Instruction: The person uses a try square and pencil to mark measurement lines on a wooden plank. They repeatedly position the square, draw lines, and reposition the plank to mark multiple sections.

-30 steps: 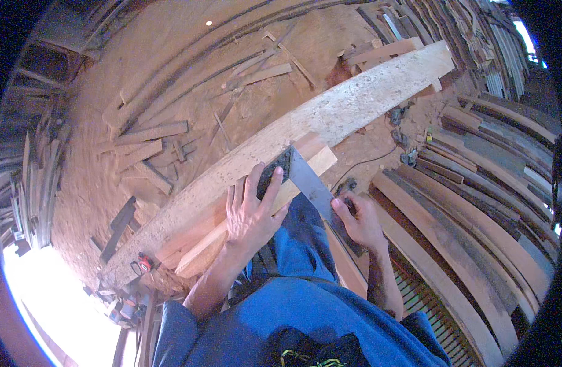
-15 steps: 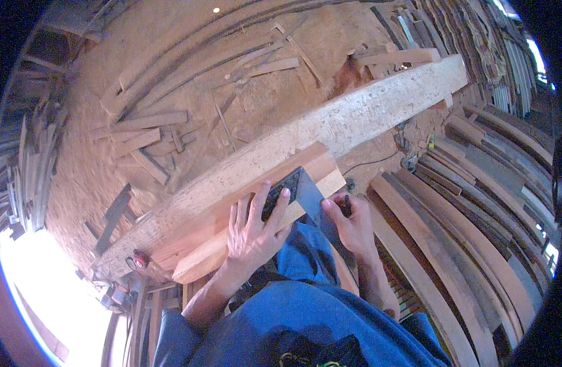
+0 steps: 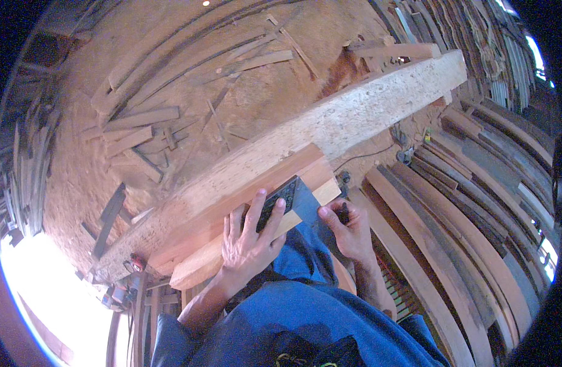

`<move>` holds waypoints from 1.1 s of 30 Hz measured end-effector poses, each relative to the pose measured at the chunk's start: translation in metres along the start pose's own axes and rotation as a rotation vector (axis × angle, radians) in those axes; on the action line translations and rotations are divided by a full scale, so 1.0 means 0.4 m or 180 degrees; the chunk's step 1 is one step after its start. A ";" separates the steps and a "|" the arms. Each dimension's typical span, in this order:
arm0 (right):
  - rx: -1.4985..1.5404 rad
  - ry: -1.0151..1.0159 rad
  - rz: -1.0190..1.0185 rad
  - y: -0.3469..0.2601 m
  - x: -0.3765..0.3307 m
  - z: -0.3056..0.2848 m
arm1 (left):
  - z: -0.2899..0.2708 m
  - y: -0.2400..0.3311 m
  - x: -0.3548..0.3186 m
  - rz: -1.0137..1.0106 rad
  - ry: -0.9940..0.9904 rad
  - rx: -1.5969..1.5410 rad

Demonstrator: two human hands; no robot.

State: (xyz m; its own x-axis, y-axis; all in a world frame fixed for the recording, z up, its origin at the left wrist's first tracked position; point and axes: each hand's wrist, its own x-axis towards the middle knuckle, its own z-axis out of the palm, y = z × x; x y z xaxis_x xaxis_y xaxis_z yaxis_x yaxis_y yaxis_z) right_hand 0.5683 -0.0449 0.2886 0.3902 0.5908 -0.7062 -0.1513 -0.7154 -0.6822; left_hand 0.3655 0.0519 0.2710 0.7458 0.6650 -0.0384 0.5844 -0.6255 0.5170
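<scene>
A square-edged timber piece (image 3: 198, 268) lies slantwise before me, alongside a bigger reddish wooden beam (image 3: 232, 202). Across its end rests a flat metal blade with a black patterned handle (image 3: 302, 207); whether it is a saw or a square is unclear. My left hand (image 3: 249, 244) holds the handle down against the wood, its fingers stretched over it. Beside the blade's right edge, my right hand (image 3: 352, 231) is closed in a pinch around a short dark pencil-like stick (image 3: 342, 214). The stick's tip is hidden behind the fingers.
A long pale plank edge (image 3: 366, 110) runs beyond the timber. Curved boards (image 3: 446, 257) are stacked at the right. Offcuts (image 3: 140, 137) litter the dusty ground (image 3: 256, 98). A red tool part (image 3: 135, 263) sits at the left end. A power tool (image 3: 405, 154) with a cord lies at right.
The whole view has shifted slightly. My left hand still presses the black handle on the wood, and my right hand stays by the blade's edge with the dark stick.
</scene>
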 end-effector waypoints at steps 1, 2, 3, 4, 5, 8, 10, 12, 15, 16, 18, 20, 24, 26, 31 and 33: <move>-0.0015 0.0004 0.0007 0.002 0.000 0.000 | 0.001 0.000 0.000 -0.0002 0.0000 -0.0009; 0.0044 0.0001 -0.0042 0.003 0.000 0.000 | 0.001 0.001 -0.001 -0.0005 0.0000 -0.0018; 0.0056 0.0011 -0.0028 0.004 0.000 0.000 | 0.002 0.002 -0.001 -0.0005 0.0005 0.0000; 0.0035 0.0021 0.0035 0.005 -0.001 -0.001 | 0.002 0.002 -0.002 -0.0004 0.0010 0.0018; 0.0033 0.0032 -0.0008 0.004 -0.001 -0.001 | 0.002 0.002 -0.002 -0.0005 0.0015 0.0035; -0.0070 0.0043 0.0033 0.002 -0.002 -0.003 | 0.002 0.004 -0.002 -0.0038 -0.0015 0.0015; -0.0186 0.0030 0.0137 -0.002 -0.003 -0.005 | 0.002 0.003 -0.001 -0.0016 -0.0001 0.0029; -0.0206 0.0034 0.0100 -0.005 -0.003 -0.005 | 0.002 0.002 0.000 -0.0002 0.0007 0.0036; -0.0159 0.0051 0.0104 -0.011 -0.004 -0.004 | 0.000 0.001 0.000 -0.0001 -0.0008 0.0017; -0.0160 0.0052 0.0133 -0.012 -0.004 -0.003 | 0.000 0.001 0.000 -0.0004 -0.0024 -0.0002; -0.0100 0.0045 0.0071 -0.013 -0.004 -0.002 | 0.000 0.001 -0.001 -0.0005 -0.0030 -0.0012; -0.0063 0.0060 0.0043 -0.011 -0.004 -0.001 | 0.001 0.001 -0.001 -0.0004 -0.0011 0.0005; -0.0039 0.0016 0.0117 0.003 0.000 -0.003 | -0.003 0.003 0.000 -0.0020 -0.0088 0.0038; -0.0224 0.0116 -0.0094 0.010 0.000 -0.007 | -0.005 0.003 0.001 -0.0026 -0.0116 0.0017; -0.0076 0.1205 -0.1376 -0.007 -0.037 -0.037 | -0.007 0.002 0.000 -0.0018 -0.0131 0.0000; -0.0374 0.1397 -0.1888 -0.032 -0.065 -0.055 | -0.004 0.002 -0.002 0.0001 -0.0091 0.0009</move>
State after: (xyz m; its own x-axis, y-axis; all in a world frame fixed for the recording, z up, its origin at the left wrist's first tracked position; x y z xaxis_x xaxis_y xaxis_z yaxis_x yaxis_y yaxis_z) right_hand 0.5801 -0.0594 0.3198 0.7065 0.7044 -0.0684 0.2858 -0.3724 -0.8830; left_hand 0.3648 0.0516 0.2729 0.7548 0.6529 -0.0629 0.5851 -0.6268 0.5146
